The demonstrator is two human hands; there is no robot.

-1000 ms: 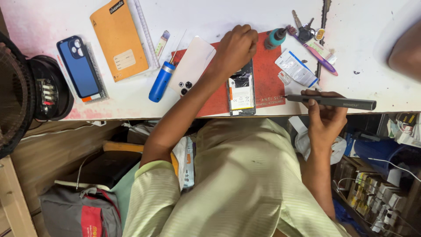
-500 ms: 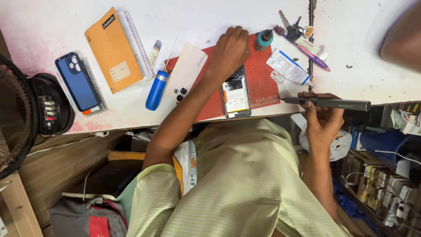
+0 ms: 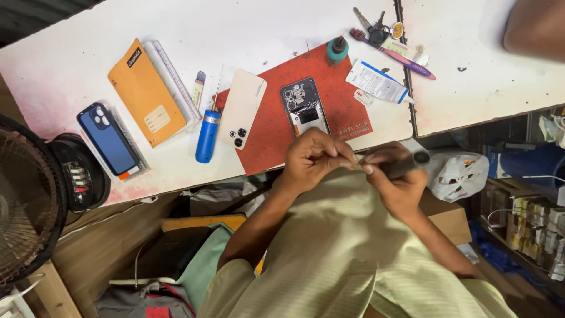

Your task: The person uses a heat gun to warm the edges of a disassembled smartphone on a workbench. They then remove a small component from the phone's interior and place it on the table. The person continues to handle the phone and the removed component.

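Observation:
My hands meet in front of my chest, just below the table's edge. My right hand (image 3: 399,179) grips a dark pen-shaped tool (image 3: 406,165) that points left. The fingers of my left hand (image 3: 318,156) pinch at the tool's tip; what lies between them is hidden. Just above my hands, an opened phone (image 3: 303,106) with its insides showing lies on a red mat (image 3: 268,138). Its beige back cover (image 3: 241,109) lies across the mat's left edge.
On the white table (image 3: 76,65) are a blue cylinder (image 3: 207,136), an orange notebook (image 3: 144,94), a blue phone (image 3: 106,138), a teal bottle (image 3: 337,50), a white tube (image 3: 376,82) and keys (image 3: 374,26). A fan (image 3: 23,200) stands left. Another person's arm (image 3: 535,26) is top right.
My left hand has left the mat by the opened phone and come down to the tool's tip. My right hand has brought the tool inward from the right.

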